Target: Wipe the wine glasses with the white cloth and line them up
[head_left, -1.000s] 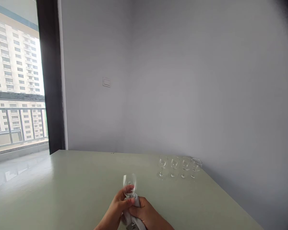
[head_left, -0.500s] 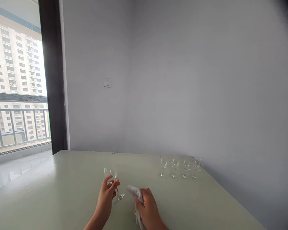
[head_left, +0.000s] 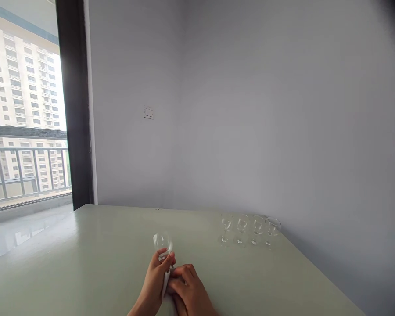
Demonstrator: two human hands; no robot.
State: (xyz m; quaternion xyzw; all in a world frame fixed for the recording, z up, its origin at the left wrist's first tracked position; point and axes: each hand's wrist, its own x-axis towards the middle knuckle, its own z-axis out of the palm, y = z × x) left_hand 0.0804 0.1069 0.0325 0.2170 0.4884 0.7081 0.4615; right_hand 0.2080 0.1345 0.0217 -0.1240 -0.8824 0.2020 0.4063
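My left hand point(head_left: 159, 273) is closed round a clear wine glass point(head_left: 162, 241), its fingers at the lower bowl and stem. The bowl tilts up and to the left above the fingers. Close beside it, my right hand point(head_left: 188, 284) is closed on a pale grey cloth point(head_left: 166, 283), pressed about the lower end of the glass. The foot of the glass is hidden behind the cloth and fingers.
Several clear stemmed glasses stand upright in a row, the leftmost glass point(head_left: 226, 224) nearest the middle, at the back right of the pale green table point(head_left: 112, 250). Grey walls point(head_left: 250, 109) border its far side. A window lies at the left.
My right hand has moved left with the cloth, bringing it to the base of the glass. The left hand and glass have shifted slightly right and down.
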